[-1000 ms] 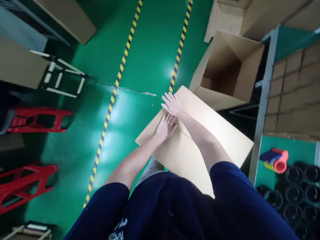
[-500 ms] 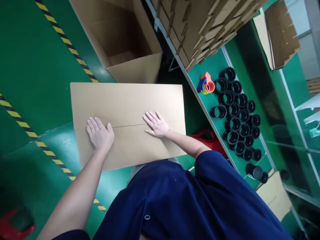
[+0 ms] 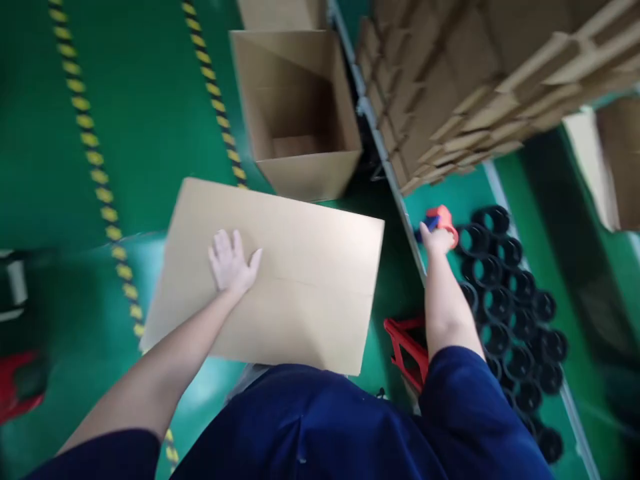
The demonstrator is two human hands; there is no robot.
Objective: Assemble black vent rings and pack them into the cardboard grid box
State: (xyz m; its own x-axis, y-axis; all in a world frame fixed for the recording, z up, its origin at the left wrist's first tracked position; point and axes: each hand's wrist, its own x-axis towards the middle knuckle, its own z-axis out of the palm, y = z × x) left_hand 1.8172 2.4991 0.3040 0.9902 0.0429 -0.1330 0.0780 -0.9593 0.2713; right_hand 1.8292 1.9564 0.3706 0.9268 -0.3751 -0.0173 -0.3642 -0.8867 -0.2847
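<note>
A large cardboard box (image 3: 310, 267) with its top flaps closed lies before me, a seam running across its top. My left hand (image 3: 233, 263) rests flat on the left part of that top, fingers spread. Out to the right, my right hand (image 3: 436, 240) is on the red and blue tape dispenser (image 3: 442, 213) at the edge of the green table. Its fingers close around the dispenser, which they partly cover.
Several black cylinders (image 3: 500, 303) stand on the table beside the dispenser. An open cardboard box (image 3: 310, 170) stands ahead on the floor, left of stacked flat cardboard (image 3: 440, 100). A red plastic stool (image 3: 407, 347) is below the table edge. Yellow-black tape (image 3: 107, 200) marks the floor.
My right hand has left the box top and reached right to the tape dispenser. My left hand stays on the box. The view has turned, and the box now appears tilted.
</note>
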